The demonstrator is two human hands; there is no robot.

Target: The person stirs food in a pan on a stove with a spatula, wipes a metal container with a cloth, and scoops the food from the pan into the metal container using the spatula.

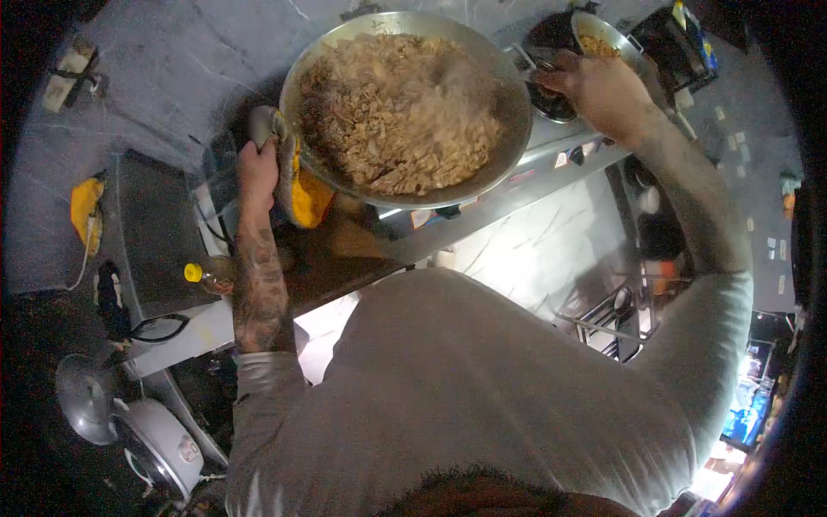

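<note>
A wide metal pan [297, 65] full of steaming chopped, browned food [401, 112] sits on the stove in front of me. At its left side my left hand [257, 177] is closed on a grey and yellow oven mitt [308, 196], which lies against the pan's rim. The pan's left handle is hidden. My right hand [599, 93] reaches past the pan's right side, fingers curled near the wire side handle [519, 59]. What those fingers grip is hard to make out. Just beyond stands a smaller pot [627, 41] with food in it.
A yellow-capped bottle [195, 273] stands by my left forearm. Another yellow mitt [86, 207] lies on the left counter. A white rice cooker [164, 444] with its lid up is at lower left. A metal rack [607, 323] stands low on the right.
</note>
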